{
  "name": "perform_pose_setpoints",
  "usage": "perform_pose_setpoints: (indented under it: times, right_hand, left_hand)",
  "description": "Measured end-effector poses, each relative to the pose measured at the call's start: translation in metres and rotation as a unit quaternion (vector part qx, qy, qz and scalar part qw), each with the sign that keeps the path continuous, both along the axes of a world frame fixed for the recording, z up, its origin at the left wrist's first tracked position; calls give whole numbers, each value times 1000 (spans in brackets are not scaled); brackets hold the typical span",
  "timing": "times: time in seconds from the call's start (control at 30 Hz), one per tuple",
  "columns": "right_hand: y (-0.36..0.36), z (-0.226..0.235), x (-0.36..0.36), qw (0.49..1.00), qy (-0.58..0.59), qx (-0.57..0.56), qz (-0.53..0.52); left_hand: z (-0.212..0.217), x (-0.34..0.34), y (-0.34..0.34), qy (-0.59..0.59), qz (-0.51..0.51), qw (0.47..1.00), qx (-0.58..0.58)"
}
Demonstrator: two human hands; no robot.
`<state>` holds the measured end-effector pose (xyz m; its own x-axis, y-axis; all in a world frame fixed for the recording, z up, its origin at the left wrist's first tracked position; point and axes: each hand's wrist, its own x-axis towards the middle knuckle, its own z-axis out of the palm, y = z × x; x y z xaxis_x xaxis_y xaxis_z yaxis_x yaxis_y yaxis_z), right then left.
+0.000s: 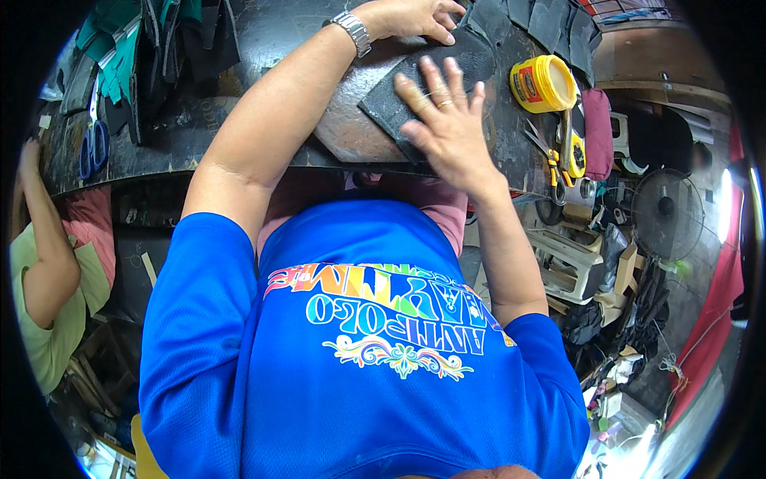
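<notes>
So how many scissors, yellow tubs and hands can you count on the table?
Scissors: 2, a blue-handled pair and a yellow-handled pair
Yellow tubs: 1
Hands: 2, left hand and right hand, both flat on the dark sheet
Total: 5

A dark leather piece (431, 76) is pressed flat on the bench (239, 128) by the right hand (447, 128); its far edge is touched by the left hand (415, 17). A yellow jar (542, 84) stands just beside the piece.
</notes>
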<state>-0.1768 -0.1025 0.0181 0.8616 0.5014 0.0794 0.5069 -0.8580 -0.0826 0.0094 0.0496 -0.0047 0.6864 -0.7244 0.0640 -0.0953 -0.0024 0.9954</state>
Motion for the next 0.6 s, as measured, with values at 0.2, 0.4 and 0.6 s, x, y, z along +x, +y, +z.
perform_pose_setpoints:
  times: [0.2, 0.4, 0.6]
  right_hand:
    - [7, -6, -7, 995, -27, 3, 96]
    - [-6, 1, -12, 989, 60, 73, 110]
    - [-48, 9, -37, 922, 152, 352, 42]
  left_hand:
    - [-1, -1, -1, 9, 3, 1000, 4]
    - [-1, -1, 0, 16, -2, 1000, 0]
    - [0, -1, 0, 4, 5, 1000, 8]
